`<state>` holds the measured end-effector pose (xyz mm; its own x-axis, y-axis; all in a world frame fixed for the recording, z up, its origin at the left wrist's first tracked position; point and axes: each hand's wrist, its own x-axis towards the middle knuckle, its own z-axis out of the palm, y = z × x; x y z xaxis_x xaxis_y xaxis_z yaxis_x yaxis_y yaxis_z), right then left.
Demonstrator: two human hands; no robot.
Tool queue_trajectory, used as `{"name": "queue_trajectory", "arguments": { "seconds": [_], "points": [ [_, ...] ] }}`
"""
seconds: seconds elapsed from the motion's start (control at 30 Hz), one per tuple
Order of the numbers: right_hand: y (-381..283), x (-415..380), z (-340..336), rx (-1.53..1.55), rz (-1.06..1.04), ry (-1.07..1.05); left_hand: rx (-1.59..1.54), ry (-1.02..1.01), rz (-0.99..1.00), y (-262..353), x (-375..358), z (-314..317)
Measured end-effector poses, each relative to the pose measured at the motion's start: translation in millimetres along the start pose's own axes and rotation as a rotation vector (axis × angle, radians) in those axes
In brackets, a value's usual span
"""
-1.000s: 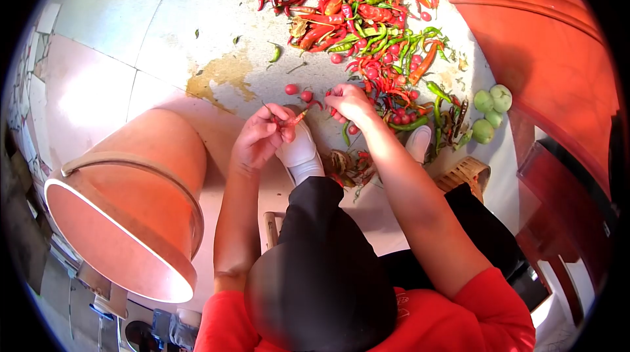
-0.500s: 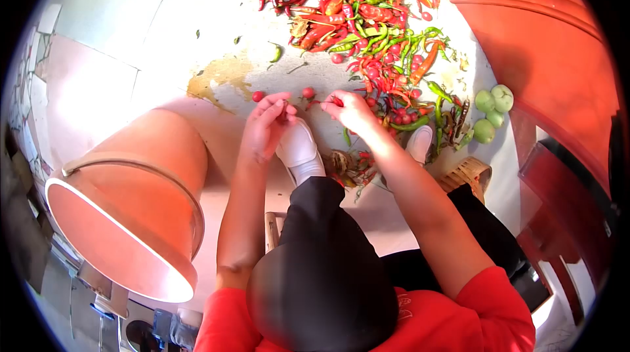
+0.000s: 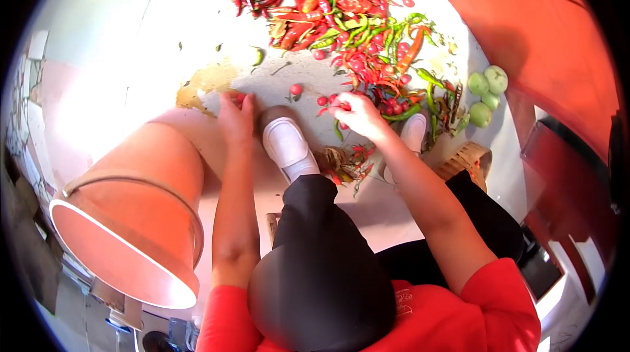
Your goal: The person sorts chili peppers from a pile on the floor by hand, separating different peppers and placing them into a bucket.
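Note:
My left hand (image 3: 236, 116) reaches down to the floor left of my shoe, its fingers closed around a small round red fruit (image 3: 241, 97). My right hand (image 3: 359, 116) is closed in a pinch over the near edge of the pepper pile, with a red chili pepper (image 3: 344, 106) showing at its fingertips; part of it is hidden. Between the hands another small round red fruit (image 3: 296, 89) lies on the floor. The pile of red and green chili peppers (image 3: 308, 20) spreads out beyond my hands, with round red fruits mixed in.
A large orange bucket (image 3: 138, 201) lies tipped at my left. Several pale green round fruits (image 3: 480, 114) sit at the right, near a woven basket (image 3: 474, 158). My white shoes (image 3: 287, 142) stand by the pile. Orange-red material (image 3: 531, 30) borders the floor at the right.
My left hand has moved left and down onto the round red fruit on the floor. My right hand stays near the pile's edge, still pinched. The whole view has shifted slightly.

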<state>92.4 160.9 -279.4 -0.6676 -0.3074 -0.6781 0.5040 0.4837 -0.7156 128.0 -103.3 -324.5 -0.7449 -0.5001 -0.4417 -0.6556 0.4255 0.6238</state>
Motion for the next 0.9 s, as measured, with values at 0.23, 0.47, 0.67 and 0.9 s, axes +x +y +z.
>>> {"name": "queue_trajectory", "arguments": {
  "seconds": [0.23,0.47,0.67,0.9],
  "points": [
    [32,-49,-39,0.556,0.395,0.2,-0.057,-0.084,0.058,42,-15,20],
    [67,-75,-20,0.805,0.46,0.239,-0.052,-0.256,0.185,57,-7,52],
    [85,-86,-2,0.872,0.472,0.24,-0.016,-0.57,0.238,88,-32,89],
    [69,-76,11,0.764,0.467,0.184,0.003,-0.696,0.428,97,-45,116]
  ]
}}
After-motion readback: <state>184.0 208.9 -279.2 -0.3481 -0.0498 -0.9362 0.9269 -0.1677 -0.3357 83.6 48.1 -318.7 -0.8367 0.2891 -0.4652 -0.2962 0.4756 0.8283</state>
